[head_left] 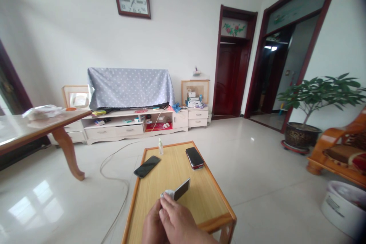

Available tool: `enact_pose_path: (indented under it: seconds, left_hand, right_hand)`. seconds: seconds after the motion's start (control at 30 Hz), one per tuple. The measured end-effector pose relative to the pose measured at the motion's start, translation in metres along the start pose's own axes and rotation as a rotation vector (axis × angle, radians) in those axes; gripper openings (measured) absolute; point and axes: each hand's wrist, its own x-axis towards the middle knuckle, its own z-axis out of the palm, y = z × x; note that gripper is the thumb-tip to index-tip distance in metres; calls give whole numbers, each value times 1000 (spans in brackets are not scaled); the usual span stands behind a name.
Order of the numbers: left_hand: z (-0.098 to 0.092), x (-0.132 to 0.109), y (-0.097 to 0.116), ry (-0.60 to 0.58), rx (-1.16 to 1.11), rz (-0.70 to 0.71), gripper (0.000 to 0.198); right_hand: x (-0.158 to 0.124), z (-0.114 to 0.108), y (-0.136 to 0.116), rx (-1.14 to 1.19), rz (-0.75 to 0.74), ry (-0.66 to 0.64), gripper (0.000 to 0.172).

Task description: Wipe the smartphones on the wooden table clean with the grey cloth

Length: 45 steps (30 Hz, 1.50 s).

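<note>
My left hand (154, 222) and my right hand (179, 219) are pressed together low over the near part of a small wooden table (168, 167). Both are closed, the right overlapping the left. A crumpled white piece (168, 193), perhaps cloth or tissue, shows at their fingertips. Just beyond the right fingers, a phone with a pale edge (182, 189) is tilted up; its lower end is hidden, so which hand supports it is unclear. A dark phone (147, 166) lies at the left edge, a small clear spray bottle (160, 147) stands at the far edge, and a black wallet-like case (194, 158) lies right.
A cable (126, 183) runs over the tiled floor left of the table. A larger wooden table (71, 122) stands at left, a white TV cabinet (114, 131) along the wall. At right are a potted plant (303, 133), a wooden chair (340, 141) and a white bucket (343, 206).
</note>
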Motion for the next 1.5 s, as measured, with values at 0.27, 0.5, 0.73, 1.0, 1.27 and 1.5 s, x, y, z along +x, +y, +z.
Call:
enact_pose_path:
  seconds: [0.27, 0.5, 0.73, 1.0, 1.27, 1.5]
  left_hand:
    - [5, 0, 3, 22, 193, 17, 38]
    - [3, 0, -14, -45, 124, -3, 37]
    - [6, 2, -8, -21, 201, 12, 32]
    - [2, -1, -6, -32, 105, 7, 31]
    - [4, 0, -1, -9, 164, 30, 34]
    - [5, 1, -5, 8, 206, 12, 34]
  right_hand:
    - [18, -27, 52, -47, 237, 171, 60]
    - [-5, 7, 3, 124, 39, -16, 57]
    - [10, -19, 48, 46, 224, 121, 60]
    - [0, 6, 19, 71, 121, 37, 57]
    - [8, -4, 42, 31, 193, 111, 57]
    - [12, -9, 49, 5, 258, 152, 60]
